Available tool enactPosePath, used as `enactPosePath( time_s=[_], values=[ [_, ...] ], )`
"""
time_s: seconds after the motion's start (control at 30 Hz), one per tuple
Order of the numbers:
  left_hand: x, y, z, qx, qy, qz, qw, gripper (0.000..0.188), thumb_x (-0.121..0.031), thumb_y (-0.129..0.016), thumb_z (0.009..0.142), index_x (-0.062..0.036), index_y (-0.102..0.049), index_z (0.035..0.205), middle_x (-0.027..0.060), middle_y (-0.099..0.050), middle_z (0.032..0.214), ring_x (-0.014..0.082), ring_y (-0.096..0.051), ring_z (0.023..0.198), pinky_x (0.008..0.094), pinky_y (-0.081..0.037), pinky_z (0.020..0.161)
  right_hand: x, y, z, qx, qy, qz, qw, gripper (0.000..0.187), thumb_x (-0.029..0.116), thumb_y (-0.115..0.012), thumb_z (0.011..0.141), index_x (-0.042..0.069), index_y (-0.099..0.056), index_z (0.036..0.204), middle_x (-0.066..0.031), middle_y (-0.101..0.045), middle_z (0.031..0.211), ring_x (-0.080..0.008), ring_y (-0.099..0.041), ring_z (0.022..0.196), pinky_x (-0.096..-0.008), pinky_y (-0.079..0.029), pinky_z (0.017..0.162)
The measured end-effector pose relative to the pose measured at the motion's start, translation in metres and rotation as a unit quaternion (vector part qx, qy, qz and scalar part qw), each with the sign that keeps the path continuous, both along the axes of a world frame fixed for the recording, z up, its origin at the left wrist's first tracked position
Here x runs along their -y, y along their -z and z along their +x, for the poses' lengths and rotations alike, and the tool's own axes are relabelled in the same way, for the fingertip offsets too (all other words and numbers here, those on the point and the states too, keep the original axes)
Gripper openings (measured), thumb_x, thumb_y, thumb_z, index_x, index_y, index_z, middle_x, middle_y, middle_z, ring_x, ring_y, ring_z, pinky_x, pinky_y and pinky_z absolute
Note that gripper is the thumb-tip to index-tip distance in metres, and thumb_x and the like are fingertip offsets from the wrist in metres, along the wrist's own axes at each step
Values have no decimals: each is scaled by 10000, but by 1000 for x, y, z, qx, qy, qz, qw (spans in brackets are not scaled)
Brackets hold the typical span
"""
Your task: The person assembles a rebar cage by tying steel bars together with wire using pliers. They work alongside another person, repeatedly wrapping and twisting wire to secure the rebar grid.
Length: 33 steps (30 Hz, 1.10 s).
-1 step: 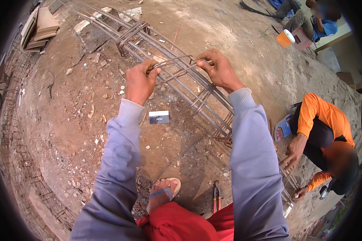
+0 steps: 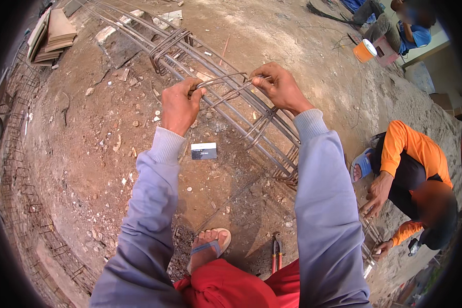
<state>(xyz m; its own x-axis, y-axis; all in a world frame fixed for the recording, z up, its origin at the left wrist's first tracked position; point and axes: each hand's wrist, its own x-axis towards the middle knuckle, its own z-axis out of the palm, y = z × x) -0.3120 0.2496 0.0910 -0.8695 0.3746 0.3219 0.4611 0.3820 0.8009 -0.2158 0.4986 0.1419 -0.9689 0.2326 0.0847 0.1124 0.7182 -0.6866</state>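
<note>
Fingers of the left hand (image 2: 180, 105) and right hand (image 2: 282, 90) pinch bent brown steel-wire stirrups (image 2: 223, 78) across long grey steel bars (image 2: 226, 112), where a slipping grip or snagged corner could skew them.

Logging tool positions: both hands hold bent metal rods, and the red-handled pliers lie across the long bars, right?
No: the head view shows the pliers on the ground, right of the sandalled foot. The left hand and right hand do hold bent metal rods.
</note>
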Motion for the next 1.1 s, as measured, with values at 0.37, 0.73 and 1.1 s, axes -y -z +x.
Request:
enactPosePath(
  time_s=[0.37,0.73,1.1],
  values=[
    [2,-12,-59,-14,-19,10,1000,237,-81,-829,827,-35,-774,1053,103,-784,887,166,-754,800,305,-603,720,-18,2,-43,72,-1,-39,997,233,206,-680,993,35,-745,1135,-150,-761,1024,-262,-716,981,-399,-541,876],
    [39,0,-115,6,-55,7,998,321,-170,-857,826,-58,-755,1108,85,-781,971,169,-734,919,321,-576,835,19,19,-49,-9,105,25,994,293,174,-670,966,-6,-692,1196,-247,-733,1016,-384,-717,946,-440,-545,888],
    [34,7,-99,-15,17,34,999,314,-119,-847,834,-22,-737,1112,85,-762,958,165,-718,867,310,-575,800,41,-47,80,-76,33,74,994,322,68,-686,925,-10,-638,1233,-193,-671,1110,-293,-719,939,-405,-559,848]
  ],
)
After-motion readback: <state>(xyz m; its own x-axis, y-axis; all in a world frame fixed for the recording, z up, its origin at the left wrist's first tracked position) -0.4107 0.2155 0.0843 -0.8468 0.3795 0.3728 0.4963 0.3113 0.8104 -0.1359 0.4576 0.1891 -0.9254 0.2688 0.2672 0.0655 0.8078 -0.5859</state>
